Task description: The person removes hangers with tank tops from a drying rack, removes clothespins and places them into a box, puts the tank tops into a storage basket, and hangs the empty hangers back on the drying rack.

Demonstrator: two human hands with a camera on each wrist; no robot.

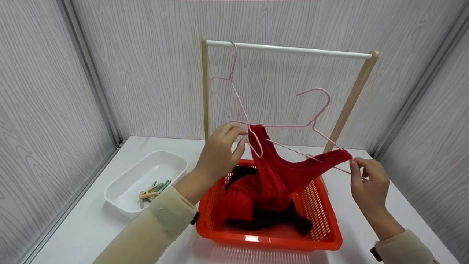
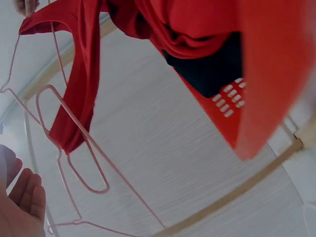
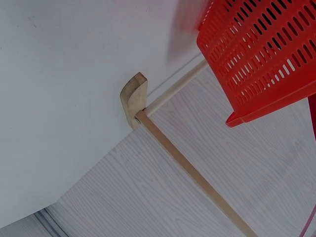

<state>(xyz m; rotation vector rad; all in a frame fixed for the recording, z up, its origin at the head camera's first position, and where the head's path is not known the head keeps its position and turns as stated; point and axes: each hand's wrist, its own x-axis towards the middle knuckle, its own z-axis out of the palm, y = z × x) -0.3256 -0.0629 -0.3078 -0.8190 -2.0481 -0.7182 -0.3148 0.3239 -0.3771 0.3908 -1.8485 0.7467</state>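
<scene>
My right hand (image 1: pixel 370 181) pinches the outer end of one strap of a red tank top (image 1: pixel 273 165), by the end of a pink wire hanger (image 1: pixel 318 110). That hanger runs through both straps, its hook up and off the rail. My left hand (image 1: pixel 220 150) is beside the other strap, thumb and fingers apart. In the left wrist view, the left hand (image 2: pixel 22 197) shows loosely bent fingers with nothing in them. A second pink hanger (image 1: pixel 238 95) hangs from the rail and overlaps the left strap. The top's lower part lies in a red basket (image 1: pixel 267 240).
A rack with a white rail (image 1: pixel 289 49) and wooden posts (image 1: pixel 351 99) stands behind the basket. Black cloth (image 1: pixel 267 218) lies in the basket. To the left, a white tray (image 1: pixel 126 179) holds several clothespins (image 1: pixel 150 192). Grey wood-patterned panels (image 1: pixel 146 73) enclose the white table (image 1: pixel 99 234).
</scene>
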